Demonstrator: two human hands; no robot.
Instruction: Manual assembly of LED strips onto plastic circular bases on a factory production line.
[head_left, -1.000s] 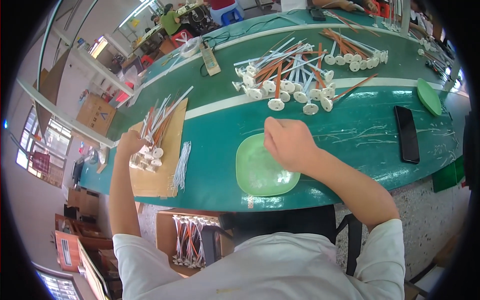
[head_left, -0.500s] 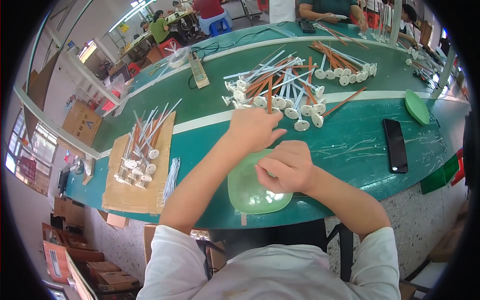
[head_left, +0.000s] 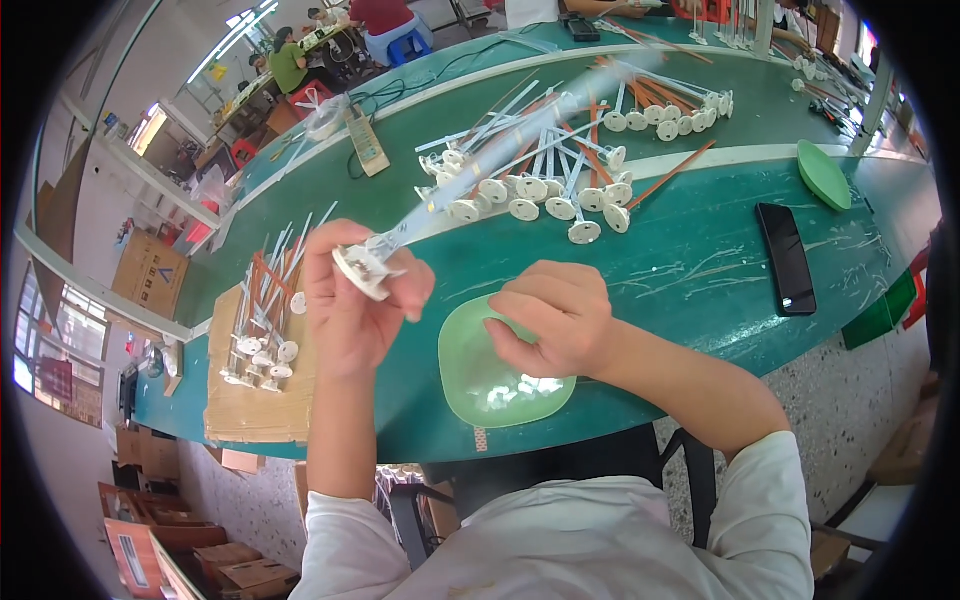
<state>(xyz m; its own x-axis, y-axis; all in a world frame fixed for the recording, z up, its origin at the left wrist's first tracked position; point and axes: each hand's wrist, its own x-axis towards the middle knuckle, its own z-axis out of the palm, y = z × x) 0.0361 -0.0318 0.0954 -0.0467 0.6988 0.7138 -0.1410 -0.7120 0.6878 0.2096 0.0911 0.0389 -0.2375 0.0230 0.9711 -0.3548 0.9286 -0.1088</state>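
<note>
My left hand (head_left: 350, 310) grips a white round base (head_left: 362, 272) with a long pale strip (head_left: 480, 168) rising from it to the upper right. Small yellowish spots, like LED chips, dot this strip, and its far end is blurred. Over the upper right rim of a green plate (head_left: 462, 385) hovers my right hand (head_left: 555, 320), thumb and fingers drawn together in a pinch; whatever it may hold is hidden. Small shiny pale pieces (head_left: 525, 390) lie in the plate. Beyond it is a pile of similar white round bases (head_left: 525, 208) with pale and orange-brown strips.
On the left, cardboard (head_left: 228, 405) carries more based strips (head_left: 262, 350). A black phone (head_left: 785, 260) and another green plate (head_left: 823, 175) lie at right. A power strip (head_left: 367, 142) rests farther back, near a second heap (head_left: 680, 115). Other people sit at far tables.
My left hand has moved left and back from the pile, turned over, and now holds a white base with a pale strip. My right hand stays pinched over the plate. The whole view has shifted slightly.
</note>
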